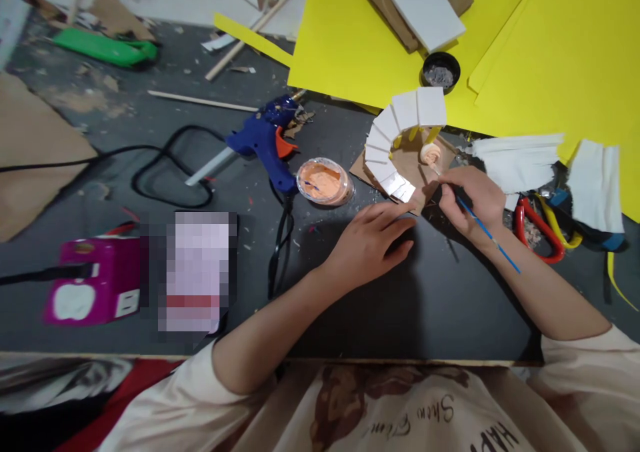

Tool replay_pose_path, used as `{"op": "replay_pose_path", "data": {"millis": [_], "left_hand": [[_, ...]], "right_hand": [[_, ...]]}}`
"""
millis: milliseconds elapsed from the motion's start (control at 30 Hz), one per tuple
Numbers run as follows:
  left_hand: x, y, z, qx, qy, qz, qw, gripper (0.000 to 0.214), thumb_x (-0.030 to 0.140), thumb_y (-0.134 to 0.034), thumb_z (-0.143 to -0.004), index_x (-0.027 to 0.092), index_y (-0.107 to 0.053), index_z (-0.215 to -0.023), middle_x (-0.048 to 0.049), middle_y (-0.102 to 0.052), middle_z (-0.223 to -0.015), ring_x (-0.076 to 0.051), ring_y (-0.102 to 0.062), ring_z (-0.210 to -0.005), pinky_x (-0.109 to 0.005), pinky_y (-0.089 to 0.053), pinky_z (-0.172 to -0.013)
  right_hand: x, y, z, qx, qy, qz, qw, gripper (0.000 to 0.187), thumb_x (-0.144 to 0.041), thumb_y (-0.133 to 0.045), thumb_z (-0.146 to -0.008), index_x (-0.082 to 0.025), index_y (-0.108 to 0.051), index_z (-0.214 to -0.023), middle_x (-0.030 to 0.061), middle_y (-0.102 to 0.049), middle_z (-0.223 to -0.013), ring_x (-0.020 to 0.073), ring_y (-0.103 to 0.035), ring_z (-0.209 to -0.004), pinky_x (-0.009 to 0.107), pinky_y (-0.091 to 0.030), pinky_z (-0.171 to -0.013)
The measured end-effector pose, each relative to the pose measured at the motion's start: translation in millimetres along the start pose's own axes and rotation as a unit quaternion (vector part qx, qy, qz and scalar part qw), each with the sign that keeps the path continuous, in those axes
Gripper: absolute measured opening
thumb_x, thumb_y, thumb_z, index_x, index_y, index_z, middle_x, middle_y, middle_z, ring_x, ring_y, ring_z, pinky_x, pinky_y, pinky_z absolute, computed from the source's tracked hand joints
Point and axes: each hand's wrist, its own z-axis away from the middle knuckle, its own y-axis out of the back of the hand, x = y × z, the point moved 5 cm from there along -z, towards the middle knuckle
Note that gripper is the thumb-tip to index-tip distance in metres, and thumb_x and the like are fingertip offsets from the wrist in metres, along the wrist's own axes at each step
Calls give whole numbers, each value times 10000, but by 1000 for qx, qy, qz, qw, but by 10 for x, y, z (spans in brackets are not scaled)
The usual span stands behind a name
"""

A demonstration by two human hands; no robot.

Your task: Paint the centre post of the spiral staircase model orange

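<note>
Dark grey worktop [360, 319], strewn with scraps, spreads out in front of a seated person. Large bright yellow sheets [345, 45] cover its far right corner. Left of the middle lies a blue plastic glue gun [273, 145] with an orange trigger. Between the sheets and the worktop's near edge stands a curved staircase model with white steps [383, 132] on a flat brown cardboard base [367, 165].

Reaching in from the near edge, the left hand [370, 242] is loosely open with nothing in it, its fingertips at the base's near corner; whether they press on it cannot be told. The right hand [473, 202], on the base's right side, is closed around a thin blue-handled paintbrush [490, 234]. Just left of the model sits a clear round tub of peach paint [325, 182]. Smallest is a rounded cream-and-peach piece [430, 154] within the staircase's curve, the brush tip at its lower edge.
</note>
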Motion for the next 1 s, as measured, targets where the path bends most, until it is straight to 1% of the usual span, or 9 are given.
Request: {"op": "replay_pose_path", "data": {"millis": [133,267,400,600,700,833,1000], "left_hand": [[3,5,-2,-1,1,6,1000,276,283,-486,-913,160,-612,-1126,-106,-620,-1284,-252,-586,-1129,-419,-476,-960],[8,5,-4,-5,3,8,1000,275,283,-488,-911,160,-612,-1124,-111,-617,-1286,-258,-584,-1129,-430,-478,-953],[10,7,-6,-2,-1,11,1000,274,277,-492,-909,148,-614,-1118,-120,-619,-1280,-258,-585,-1124,-426,-477,-951],[9,11,-6,3,-3,5,1000,273,281,-495,-909,155,-616,-1118,-108,-621,-1279,-251,-588,-1120,-413,-476,-953],[13,12,-8,0,-3,10,1000,275,275,-494,-908,149,-615,-1120,-113,-624,-1273,-254,-588,-1121,-417,-478,-950],[10,11,-11,-5,2,8,1000,274,286,-487,-911,162,-619,-1117,-106,-620,-1284,-250,-587,-1122,-415,-476,-953],[3,5,-6,-13,8,10,1000,281,290,-481,-912,177,-615,-1133,-104,-616,-1287,-247,-577,-1146,-414,-467,-967]], "right_hand": [[-45,-44,-19,-13,34,54,998,181,-98,-525,-830,-220,-577,-954,45,-683,-793,181,-651,-733,297,-549,-673],[-51,-51,-34,-7,40,75,996,179,-80,-520,-821,-214,-558,-934,58,-676,-776,179,-634,-715,286,-549,-665],[-38,-63,-29,-4,41,71,997,166,-69,-529,-806,-187,-554,-919,62,-669,-764,183,-629,-705,292,-545,-660],[-27,-99,-8,-31,34,65,997,147,-85,-518,-823,-203,-565,-898,42,-659,-754,179,-626,-719,295,-533,-664],[-33,-76,-16,-23,38,57,997,144,-98,-513,-828,-222,-563,-882,29,-649,-747,172,-613,-700,293,-530,-648],[-16,-64,-22,-13,32,43,998,180,-89,-524,-824,-221,-579,-934,48,-668,-797,184,-627,-744,310,-530,-685],[2,-103,1,-42,15,36,998,136,-106,-515,-834,-216,-589,-866,36,-659,-749,180,-625,-702,312,-516,-647]]}}
